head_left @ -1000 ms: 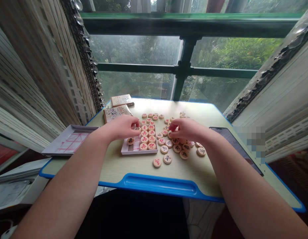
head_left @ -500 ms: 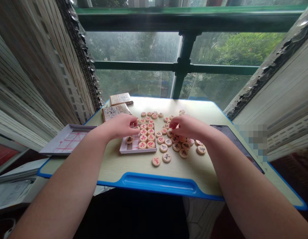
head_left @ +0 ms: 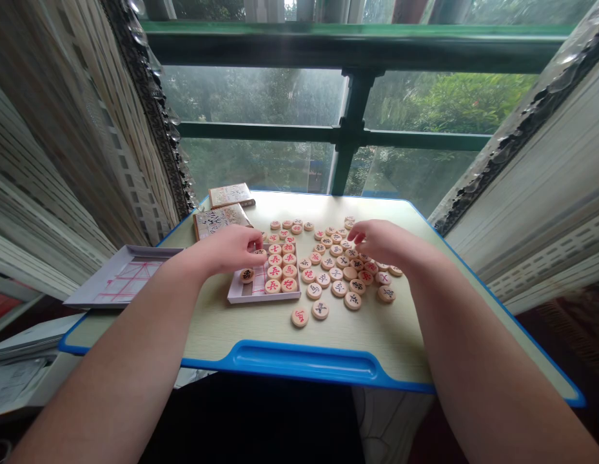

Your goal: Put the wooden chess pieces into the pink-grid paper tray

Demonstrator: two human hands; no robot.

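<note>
Looked early on: two columns of red xiangqi pieces (head_left: 274, 272) plus a couple black ones (head_left: 247, 276) sat in the shallow box (head_left: 264, 299), loads of loose pieces (head_left: 339, 288) left out, mostly to its right. Left hand (head_left: 234, 249) was at a black piece, right hand (head_left: 379, 238) over the loose ones; couldn't tell if either gripped. Blue-edged desk (head_left: 386, 341), green-framed window (head_left: 260, 96).

the round pieces (head_left: 353, 300) look like smooth, pale wood with a soft sheen. the shallow box (head_left: 265, 298) seems to be thin, matt card. the tabletop (head_left: 260, 325) has a fine-grained, wood-look surface; its edging (head_left: 306, 366) is glossy blue plastic. glass panes (head_left: 260, 96) sit between shiny, green-painted rails (head_left: 347, 48), apparently metal. the curtain (head_left: 52, 154) is striped cloth.
</note>
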